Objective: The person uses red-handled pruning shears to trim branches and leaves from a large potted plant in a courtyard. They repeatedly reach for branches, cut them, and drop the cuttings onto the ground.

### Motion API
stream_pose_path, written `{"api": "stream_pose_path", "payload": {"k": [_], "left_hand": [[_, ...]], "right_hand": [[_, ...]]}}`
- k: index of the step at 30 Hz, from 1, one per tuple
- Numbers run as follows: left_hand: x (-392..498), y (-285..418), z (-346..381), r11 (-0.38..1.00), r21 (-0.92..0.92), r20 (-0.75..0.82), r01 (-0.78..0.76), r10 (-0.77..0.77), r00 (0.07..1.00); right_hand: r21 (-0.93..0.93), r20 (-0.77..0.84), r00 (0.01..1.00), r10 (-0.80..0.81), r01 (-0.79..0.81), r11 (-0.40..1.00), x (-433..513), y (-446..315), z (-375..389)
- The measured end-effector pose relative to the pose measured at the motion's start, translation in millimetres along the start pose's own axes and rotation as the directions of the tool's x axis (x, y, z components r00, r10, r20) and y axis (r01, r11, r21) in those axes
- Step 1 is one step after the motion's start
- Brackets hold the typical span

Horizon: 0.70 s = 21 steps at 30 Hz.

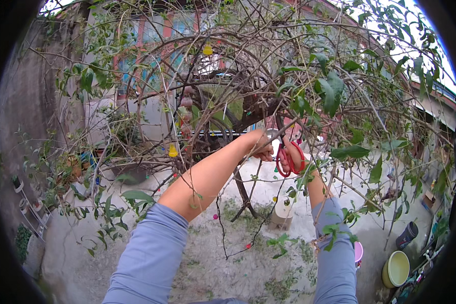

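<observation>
My left hand (263, 146) is raised among the vine branches, its fingers curled around a thin woody branch; part of the grip is hidden. Just to its right, my right hand (294, 154) holds scissors (279, 162) by their red loop handles. The dark blades point upward into the tangled branches (247, 114), and their tips are hard to make out. Leafy green shoots (332, 91) hang above and to the right of the scissors. Below both hands dangles a dark string of lights (223, 235) with small coloured bulbs.
Yellow bell-shaped ornaments (173, 150) hang at the left. Thicker forked stems (245, 193) run down below my hands. A pale post (281, 216) stands on the concrete ground (91, 235). At the lower right are a yellow-green bucket (397, 269) and a dark bin (407, 235).
</observation>
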<state>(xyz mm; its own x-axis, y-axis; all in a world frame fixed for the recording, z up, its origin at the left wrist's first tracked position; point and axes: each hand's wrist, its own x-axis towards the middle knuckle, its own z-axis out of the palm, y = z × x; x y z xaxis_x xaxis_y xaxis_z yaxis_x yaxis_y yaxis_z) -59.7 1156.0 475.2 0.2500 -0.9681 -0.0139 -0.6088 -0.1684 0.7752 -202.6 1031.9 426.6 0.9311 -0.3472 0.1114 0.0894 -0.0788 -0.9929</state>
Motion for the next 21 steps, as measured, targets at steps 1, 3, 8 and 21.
{"api": "stream_pose_path", "payload": {"k": [1,3,8,21], "left_hand": [[-0.7,-0.1,0.5,1.000,-0.002,0.001,-0.008,0.008,1.000],[-3.9,-0.3,-1.5,0.997,-0.081,0.058,0.018,-0.013,0.998],[-13.5,5.8,-9.7,0.980,-0.184,0.172,0.081,-0.049,0.984],[-45.6,20.7,-5.0,0.988,-0.138,-0.143,-0.069,0.049,0.988]], "right_hand": [[0.089,0.016,0.996,0.086,-0.087,0.992,4.2,2.5,1.8],[0.310,0.127,0.988,0.091,-0.127,0.942,14.1,10.8,8.2],[-0.076,-0.036,0.985,-0.166,0.163,0.984,29.3,22.2,2.2],[-0.924,-0.381,0.622,-0.684,-0.274,0.266,-28.9,-20.9,24.6]]}}
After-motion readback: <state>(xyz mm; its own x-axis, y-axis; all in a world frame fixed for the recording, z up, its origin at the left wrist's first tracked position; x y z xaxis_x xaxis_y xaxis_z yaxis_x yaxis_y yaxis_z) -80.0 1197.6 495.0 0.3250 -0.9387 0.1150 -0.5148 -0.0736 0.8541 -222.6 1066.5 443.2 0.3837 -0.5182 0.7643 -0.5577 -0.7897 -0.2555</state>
